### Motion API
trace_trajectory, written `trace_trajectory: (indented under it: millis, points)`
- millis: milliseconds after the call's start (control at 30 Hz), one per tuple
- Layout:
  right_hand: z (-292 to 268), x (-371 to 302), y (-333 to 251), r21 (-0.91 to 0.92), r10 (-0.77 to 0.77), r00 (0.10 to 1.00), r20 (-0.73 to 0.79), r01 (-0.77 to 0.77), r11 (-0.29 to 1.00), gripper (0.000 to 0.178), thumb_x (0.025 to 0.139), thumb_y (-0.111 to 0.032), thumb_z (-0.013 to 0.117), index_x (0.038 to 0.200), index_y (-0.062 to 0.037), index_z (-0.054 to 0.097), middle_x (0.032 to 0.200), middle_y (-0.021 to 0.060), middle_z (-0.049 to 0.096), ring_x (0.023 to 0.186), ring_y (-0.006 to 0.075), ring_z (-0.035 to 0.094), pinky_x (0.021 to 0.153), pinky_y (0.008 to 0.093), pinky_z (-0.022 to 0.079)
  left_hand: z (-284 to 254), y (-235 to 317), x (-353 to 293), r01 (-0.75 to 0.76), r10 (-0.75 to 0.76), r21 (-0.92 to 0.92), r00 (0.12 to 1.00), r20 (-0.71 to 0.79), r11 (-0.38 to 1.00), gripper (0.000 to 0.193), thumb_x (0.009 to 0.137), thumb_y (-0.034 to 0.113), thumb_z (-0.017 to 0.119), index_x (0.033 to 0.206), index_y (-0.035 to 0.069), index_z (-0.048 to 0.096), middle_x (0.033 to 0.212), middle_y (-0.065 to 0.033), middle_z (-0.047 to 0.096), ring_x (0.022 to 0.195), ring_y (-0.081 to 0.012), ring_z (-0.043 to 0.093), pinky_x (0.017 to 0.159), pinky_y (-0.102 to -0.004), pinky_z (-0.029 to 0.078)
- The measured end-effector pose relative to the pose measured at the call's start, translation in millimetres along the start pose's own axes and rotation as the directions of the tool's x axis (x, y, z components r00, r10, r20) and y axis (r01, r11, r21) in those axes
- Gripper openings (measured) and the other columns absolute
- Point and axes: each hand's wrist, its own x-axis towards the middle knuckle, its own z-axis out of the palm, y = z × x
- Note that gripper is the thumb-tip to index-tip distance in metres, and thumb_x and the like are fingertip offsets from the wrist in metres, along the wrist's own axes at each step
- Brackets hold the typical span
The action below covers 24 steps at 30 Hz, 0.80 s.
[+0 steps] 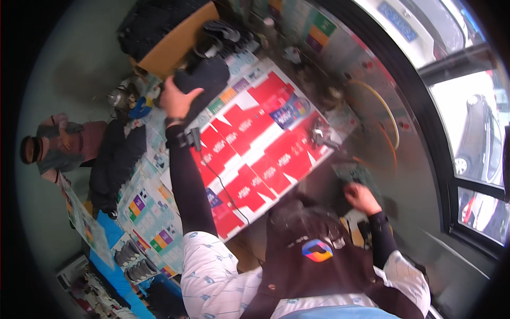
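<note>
My left hand (178, 100) reaches to the far left corner of the table, thumb spread from the fingers. It lies against a dark, soft-looking cloth piece (212, 74) and does not visibly grip it. Below that wrist, a small dark device (196, 139) with a thin cable lies at the edge of the red and white printed table cover (249, 143). My right hand (361, 198) is held off the table's right side with its fingers curled in; no object shows in it. It is nearest to a dull green board (355, 174). A shiny metal tool (321, 133) lies at the cover's right corner.
A cardboard box (178, 42) with black material stands at the far left. Yellow and orange hoses (392, 114) curve along the right wall. Dark garments (119, 159) lie at left, and another person (69, 139) is beyond them. Grey rolled items (139, 266) sit lower left.
</note>
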Motion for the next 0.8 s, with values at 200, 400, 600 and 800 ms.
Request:
trace_trajectory:
  millis: [200, 400, 600, 800]
  points:
    - [0.3, 117.1, 10.2, -0.283, -0.268, 0.943, -0.196, 0.207, 0.936, 0.046, 0.080, -0.016, 0.074, 0.121, -0.0031, 0.058, 0.119, 0.0187, 0.058, 0.113, 0.0389, 0.057, 0.093, 0.0464, 0.051, -82.9, -33.5, -241.9, 0.407, -0.346, -0.869, 0.802, 0.488, -0.283, 0.044, 0.103, 0.030, 0.063, 0.138, 0.004, 0.056, 0.136, -0.0122, 0.062, 0.125, -0.0262, 0.059, 0.107, -0.0495, 0.048]
    - [27.2, 206.3, 36.3, -0.579, -0.355, 0.923, -0.146, 0.211, 0.787, 0.061, 0.078, -0.015, 0.073, 0.134, -0.0060, 0.051, 0.136, 0.0183, 0.052, 0.123, 0.0384, 0.052, 0.096, 0.0461, 0.053, -95.5, 20.6, -495.8, 0.377, -0.687, -0.837, 0.483, 0.543, -0.396, 0.050, 0.101, 0.029, 0.061, 0.142, 0.002, 0.052, 0.142, -0.0127, 0.060, 0.131, -0.0306, 0.056, 0.112, -0.0516, 0.044]
    - [34.4, 236.9, 51.3, -0.657, -0.384, 0.923, -0.009, 0.284, 0.698, 0.051, 0.088, -0.010, 0.065, 0.136, -0.0042, 0.048, 0.132, 0.0220, 0.052, 0.110, 0.0411, 0.063, 0.089, 0.0471, 0.057, -85.0, 72.8, -604.6, 0.455, -0.783, -0.811, 0.318, 0.534, -0.367, 0.040, 0.099, 0.020, 0.059, 0.134, 0.001, 0.058, 0.131, -0.0111, 0.067, 0.119, -0.0265, 0.065, 0.103, -0.0448, 0.051]
    - [13.1, 230.6, 24.7, -0.392, -0.209, 0.976, -0.061, 0.169, 0.904, 0.052, 0.084, -0.015, 0.067, 0.131, -0.0039, 0.049, 0.119, 0.0255, 0.059, 0.098, 0.0484, 0.065, 0.083, 0.0547, 0.054, -41.2, 57.4, -613.2, 0.575, -0.912, -0.807, 0.247, 0.327, -0.133, 0.036, 0.100, 0.020, 0.061, 0.126, -0.005, 0.063, 0.118, -0.0119, 0.069, 0.106, -0.0224, 0.067, 0.093, -0.0380, 0.053]
